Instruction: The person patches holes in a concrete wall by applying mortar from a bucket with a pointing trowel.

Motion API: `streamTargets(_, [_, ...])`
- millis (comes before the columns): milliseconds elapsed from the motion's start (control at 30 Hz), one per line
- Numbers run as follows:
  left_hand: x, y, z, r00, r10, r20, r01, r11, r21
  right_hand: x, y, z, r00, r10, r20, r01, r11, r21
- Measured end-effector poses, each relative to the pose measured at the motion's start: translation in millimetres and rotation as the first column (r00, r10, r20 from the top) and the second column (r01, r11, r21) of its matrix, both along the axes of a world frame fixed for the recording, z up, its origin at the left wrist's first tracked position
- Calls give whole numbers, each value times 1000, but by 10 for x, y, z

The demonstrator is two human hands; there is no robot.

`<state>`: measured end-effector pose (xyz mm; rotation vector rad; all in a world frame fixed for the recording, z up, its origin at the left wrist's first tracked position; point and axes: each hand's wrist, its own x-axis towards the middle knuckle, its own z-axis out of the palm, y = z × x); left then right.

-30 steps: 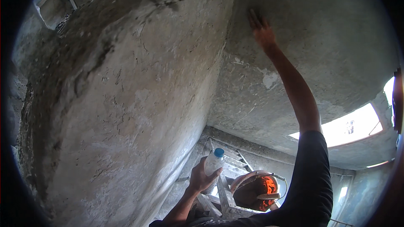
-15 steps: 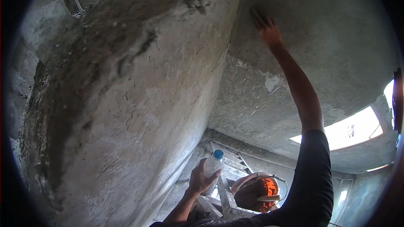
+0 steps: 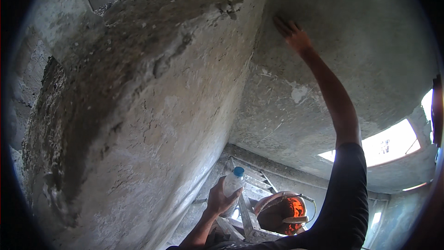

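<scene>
My right hand (image 3: 293, 36) is stretched up on a long arm and lies flat against the grey plastered wall (image 3: 351, 41), fingers extended and touching the surface; I see nothing held in it. Low in the picture my left hand (image 3: 219, 200) is wrapped around a clear plastic bottle (image 3: 231, 183) with a blue cap, held upright near my chest. Just right of the bottle sits a round orange bucket (image 3: 282, 213) with a wire handle.
A rough, cracked concrete mass (image 3: 138, 111) fills the left and meets the wall at an inner corner. A wooden ladder (image 3: 249, 190) stands below under the bucket. Bright window openings (image 3: 386, 146) show at lower right and top left.
The view has swung, so the rough concrete edge sits further right in the picture. My right hand stays on the wall at about the same spot. The bottle hand has barely moved.
</scene>
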<state>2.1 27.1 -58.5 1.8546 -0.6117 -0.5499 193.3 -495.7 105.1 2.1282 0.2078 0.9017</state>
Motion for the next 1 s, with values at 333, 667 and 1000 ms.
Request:
streamTargets(333, [-10, 9, -47, 999, -3, -50, 4, 1000, 15, -211, 150, 387, 951, -178, 251, 155, 982, 106])
streamTargets(667, [21, -31, 26, 1000, -8, 2, 8, 1000, 0, -87, 180, -680, 975, 39, -220, 7, 979, 203])
streamTargets(1000, [0, -52, -36, 999, -23, -37, 23, 1000, 2, 99, 334, 261, 972, -43, 230, -29, 953, 302])
